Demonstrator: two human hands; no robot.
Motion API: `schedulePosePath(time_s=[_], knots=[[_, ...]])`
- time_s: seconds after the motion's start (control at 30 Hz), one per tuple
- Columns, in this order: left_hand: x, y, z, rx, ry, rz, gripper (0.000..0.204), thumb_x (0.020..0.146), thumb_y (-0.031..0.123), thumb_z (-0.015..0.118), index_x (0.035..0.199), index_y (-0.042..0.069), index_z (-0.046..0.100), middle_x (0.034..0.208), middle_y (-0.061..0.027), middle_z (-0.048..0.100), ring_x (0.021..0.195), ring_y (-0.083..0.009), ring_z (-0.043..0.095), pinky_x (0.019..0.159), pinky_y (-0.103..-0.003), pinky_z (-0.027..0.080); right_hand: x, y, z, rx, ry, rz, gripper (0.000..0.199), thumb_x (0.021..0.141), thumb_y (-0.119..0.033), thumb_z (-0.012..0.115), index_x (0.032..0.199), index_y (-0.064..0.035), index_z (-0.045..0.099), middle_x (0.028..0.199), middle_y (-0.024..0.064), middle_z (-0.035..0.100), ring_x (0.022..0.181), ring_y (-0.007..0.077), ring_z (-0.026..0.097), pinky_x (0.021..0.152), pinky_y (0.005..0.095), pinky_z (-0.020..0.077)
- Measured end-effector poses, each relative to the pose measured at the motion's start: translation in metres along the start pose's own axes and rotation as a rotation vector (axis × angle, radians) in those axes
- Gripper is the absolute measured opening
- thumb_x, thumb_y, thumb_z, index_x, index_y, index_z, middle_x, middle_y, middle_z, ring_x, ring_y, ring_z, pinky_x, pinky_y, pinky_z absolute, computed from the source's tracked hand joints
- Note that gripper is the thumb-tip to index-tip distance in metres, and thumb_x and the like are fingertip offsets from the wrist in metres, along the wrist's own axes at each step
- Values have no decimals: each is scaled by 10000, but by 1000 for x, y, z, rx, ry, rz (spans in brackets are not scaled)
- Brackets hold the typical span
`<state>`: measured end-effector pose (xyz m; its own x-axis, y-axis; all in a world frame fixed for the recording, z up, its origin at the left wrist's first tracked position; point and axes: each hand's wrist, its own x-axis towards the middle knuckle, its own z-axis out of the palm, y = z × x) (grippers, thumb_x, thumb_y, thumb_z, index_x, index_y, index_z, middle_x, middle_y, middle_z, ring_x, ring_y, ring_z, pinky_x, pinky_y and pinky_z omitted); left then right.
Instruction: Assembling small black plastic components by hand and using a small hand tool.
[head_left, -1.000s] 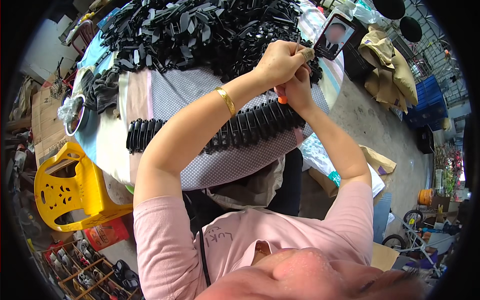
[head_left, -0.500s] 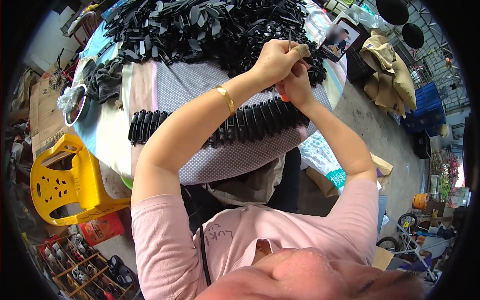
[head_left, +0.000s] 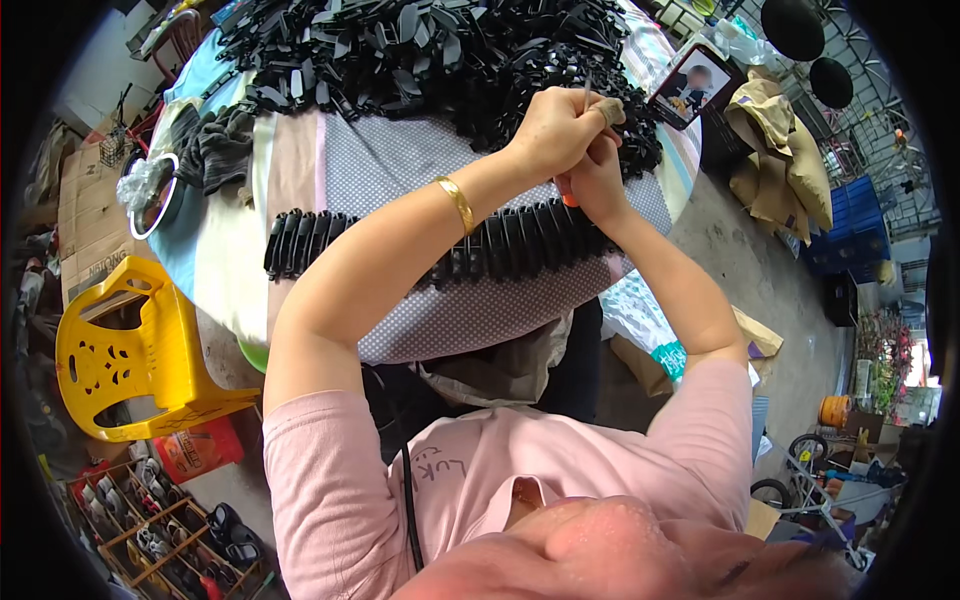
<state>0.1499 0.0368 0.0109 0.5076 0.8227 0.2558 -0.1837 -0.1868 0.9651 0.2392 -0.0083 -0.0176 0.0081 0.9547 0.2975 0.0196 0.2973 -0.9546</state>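
My left hand (head_left: pixel 556 128) is closed, its fingertips pinched together over the near edge of the heap. A slim greyish piece sticks up at its fingers; what it belongs to is mostly hidden. Touching it from the right, my right hand (head_left: pixel 599 182) is wrapped round an orange-ended tool (head_left: pixel 569 198), whose other end my fingers cover. Beyond both hands lies a big heap of black plastic pieces (head_left: pixel 400 60), with smaller black parts beside them. Nearer to me, a row of black plastic pieces (head_left: pixel 535 240) stands side by side across the dotted cloth, partly behind my left forearm.
A phone (head_left: pixel 690 88) with a lit screen stands at the table's right edge. Dark gloves (head_left: pixel 215 145) and a white-rimmed container (head_left: pixel 150 205) lie at the left. A yellow chair (head_left: pixel 165 375) stands on the floor at left, brown sacks (head_left: pixel 785 150) at right.
The view has shifted slightly. My two hands remain together over the heap's edge, with only a small change in wrist and finger position. The row looks the same.
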Motion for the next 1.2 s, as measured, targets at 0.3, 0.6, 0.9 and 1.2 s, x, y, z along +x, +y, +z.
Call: schedulePosePath(time_s=[0.3, 0.6, 0.9, 1.2], knots=[[-12, 3, -7, 43, -3, -27, 233, 875, 152, 542, 921, -51, 647, 811, -103, 656, 716, -142, 641, 637, -256, 518, -9, -3, 18, 101, 32, -30, 184, 870, -140, 482, 723, -29, 489, 533, -2, 486, 391, 70, 458, 346, 198, 341], [-11, 0, -18, 23, 25, 15, 224, 867, 119, 525, 914, -68, 638, 834, -120, 656, 709, -175, 645, 634, -261, 517, -2, 0, 18, 17, -21, 5, 154, 862, -128, 479, 749, -26, 505, 582, 5, 509, 409, 68, 460, 357, 207, 343], [-24, 5, -16, -1, 28, -49, 220, 862, 124, 548, 916, -70, 639, 836, -123, 660, 698, -171, 647, 620, -260, 518, -9, 6, 33, 175, 50, -54, 184, 873, -141, 488, 733, -22, 487, 547, 4, 499, 405, 67, 471, 344, 194, 340], [-29, 16, -30, 67, 78, 41, 236, 871, 143, 525, 875, -60, 644, 802, -113, 657, 737, -162, 647, 626, -253, 518, -1, -13, 40, 70, -108, -18, 109, 857, -91, 454, 773, -32, 491, 577, 3, 505, 404, 76, 462, 363, 205, 345]])
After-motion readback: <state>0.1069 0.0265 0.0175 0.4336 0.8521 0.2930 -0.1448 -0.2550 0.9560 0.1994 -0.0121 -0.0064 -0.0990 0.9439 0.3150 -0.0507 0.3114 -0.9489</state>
